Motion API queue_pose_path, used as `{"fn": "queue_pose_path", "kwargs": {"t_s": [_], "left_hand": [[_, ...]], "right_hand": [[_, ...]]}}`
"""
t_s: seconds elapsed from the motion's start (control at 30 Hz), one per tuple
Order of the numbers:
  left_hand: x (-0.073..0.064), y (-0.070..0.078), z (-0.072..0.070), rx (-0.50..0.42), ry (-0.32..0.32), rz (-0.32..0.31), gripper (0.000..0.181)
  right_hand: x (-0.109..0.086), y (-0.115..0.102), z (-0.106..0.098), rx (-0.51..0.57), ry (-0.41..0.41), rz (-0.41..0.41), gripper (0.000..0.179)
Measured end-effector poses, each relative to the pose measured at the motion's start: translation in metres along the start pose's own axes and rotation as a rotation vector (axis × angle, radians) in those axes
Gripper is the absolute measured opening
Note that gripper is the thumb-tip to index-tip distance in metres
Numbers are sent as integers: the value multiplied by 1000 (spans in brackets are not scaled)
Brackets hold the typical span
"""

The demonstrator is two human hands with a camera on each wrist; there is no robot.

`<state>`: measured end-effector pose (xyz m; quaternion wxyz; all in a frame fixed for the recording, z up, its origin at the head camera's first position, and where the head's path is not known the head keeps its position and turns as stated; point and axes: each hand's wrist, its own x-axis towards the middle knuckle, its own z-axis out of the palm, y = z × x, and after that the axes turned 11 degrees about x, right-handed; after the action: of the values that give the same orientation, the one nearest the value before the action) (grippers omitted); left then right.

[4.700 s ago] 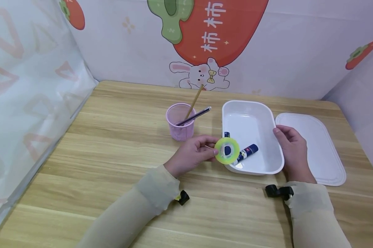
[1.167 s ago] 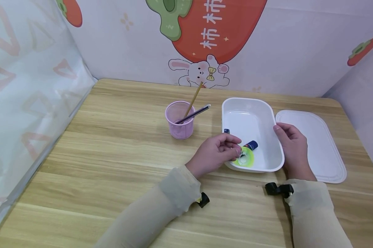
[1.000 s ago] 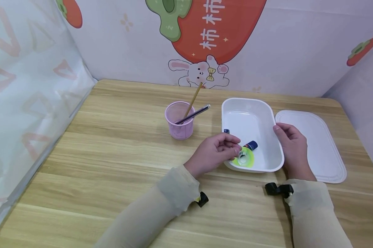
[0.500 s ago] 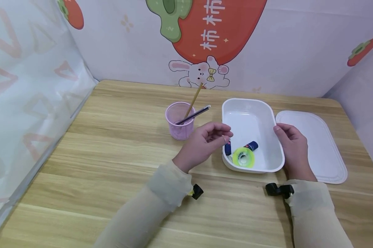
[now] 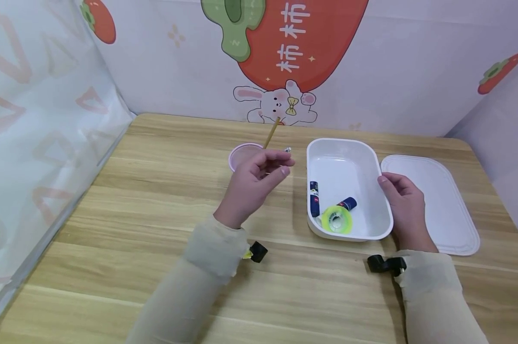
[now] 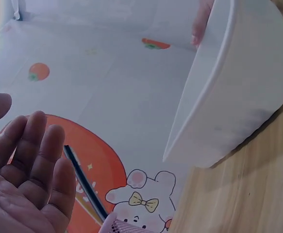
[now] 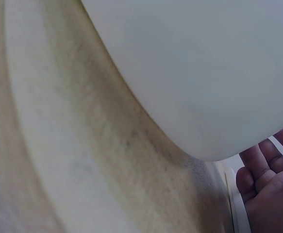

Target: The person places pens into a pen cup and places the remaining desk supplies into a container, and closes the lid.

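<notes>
My left hand (image 5: pixel 252 186), holding nothing, hovers in front of the pink mesh pencil cup (image 5: pixel 237 155) and hides most of it. A wooden stick (image 5: pixel 272 134) and the tip of a dark pencil (image 5: pixel 288 149) show past its fingers. In the left wrist view the fingers are relaxed beside the dark pencil (image 6: pixel 86 180). My right hand (image 5: pixel 407 208) grips the right rim of a white plastic box (image 5: pixel 345 177), thumb on the edge. Inside lie a yellow-green tape roll (image 5: pixel 329 225) and two dark blue glue sticks (image 5: pixel 314 203), one partly covered by the roll.
A white lid (image 5: pixel 435 205) lies flat on the wooden table (image 5: pixel 156 200), right of the box and partly behind my right hand. A printed cloth (image 5: pixel 392 71) hangs along the table's back edge.
My left hand has let go of the tape roll, which now lies in the box. It has moved left and back to the pencil cup. The right hand has stayed at the rim.
</notes>
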<state>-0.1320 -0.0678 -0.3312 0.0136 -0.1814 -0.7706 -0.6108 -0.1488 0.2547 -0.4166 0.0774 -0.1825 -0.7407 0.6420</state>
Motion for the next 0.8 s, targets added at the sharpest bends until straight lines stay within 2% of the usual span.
{"fn": "queue_pose_path", "kwargs": {"t_s": [0.13, 0.23, 0.33, 0.4, 0.6, 0.8], "left_hand": [[0, 2, -13, -3, 67, 35, 25], [0, 2, -24, -63, 120, 37, 26], [0, 1, -35, -77, 177, 50, 28], [0, 3, -42, -53, 215, 51, 30], [-4, 20, -55, 31, 308, 34, 33], [-4, 17, -71, 139, 359, -38, 40]], "right_hand": [[0, 0, 0, -2, -4, 7, 57], [-1, 0, 0, -3, -4, 12, 58], [-1, 0, 0, -6, -2, 12, 58], [-1, 0, 0, 0, -3, 11, 57], [-1, -1, -1, 21, -8, 17, 57], [-1, 0, 0, 34, -11, 2, 56]]}}
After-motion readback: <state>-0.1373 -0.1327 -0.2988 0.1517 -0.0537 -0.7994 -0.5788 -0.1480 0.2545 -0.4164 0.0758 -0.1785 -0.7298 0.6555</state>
